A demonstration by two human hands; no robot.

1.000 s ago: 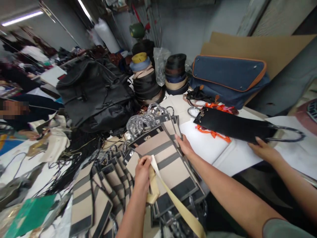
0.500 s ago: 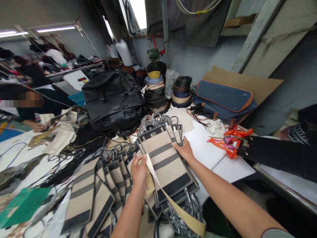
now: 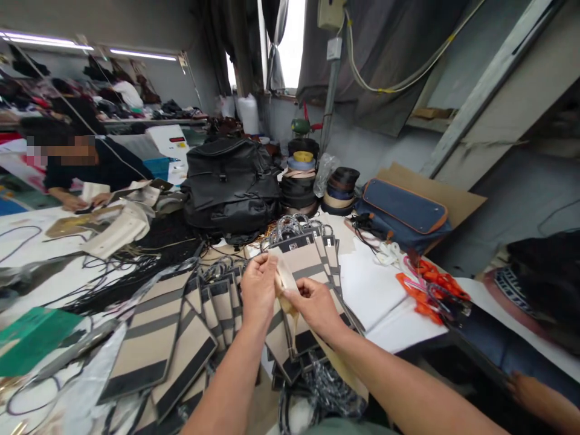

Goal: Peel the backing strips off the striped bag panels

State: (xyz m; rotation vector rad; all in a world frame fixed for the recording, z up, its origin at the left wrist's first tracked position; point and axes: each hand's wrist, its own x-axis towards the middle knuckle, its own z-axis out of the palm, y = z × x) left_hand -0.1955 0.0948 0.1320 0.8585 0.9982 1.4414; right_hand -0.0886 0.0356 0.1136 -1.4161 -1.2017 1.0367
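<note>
In the head view, my left hand [image 3: 257, 289] pinches a cream strip [image 3: 285, 273], which looks like tape or fabric, near its upper end. My right hand [image 3: 319, 307] has thumb and fingers closed on the same strip just to the right. The strip's yellowish length trails down past my right wrist. Beneath both hands lies a pile of beige, grey and black striped bags [image 3: 296, 258] with plastic-wrapped handles, partly hidden by my hands. More striped bags [image 3: 156, 314] lie overlapped to the left.
A black backpack [image 3: 231, 187], rolls of webbing [image 3: 299, 188] and a blue bag [image 3: 403, 205] stand at the back. Orange cords [image 3: 430, 284] lie right. A co-worker's hands [image 3: 72, 199] handle pale pieces at left; another person's hand [image 3: 544, 399] shows lower right. A green box [image 3: 38, 338] sits left.
My right hand has left the edge of the top bag and moved left and down onto the strip beside my left hand. My left hand has risen slightly with it. The view has shifted.
</note>
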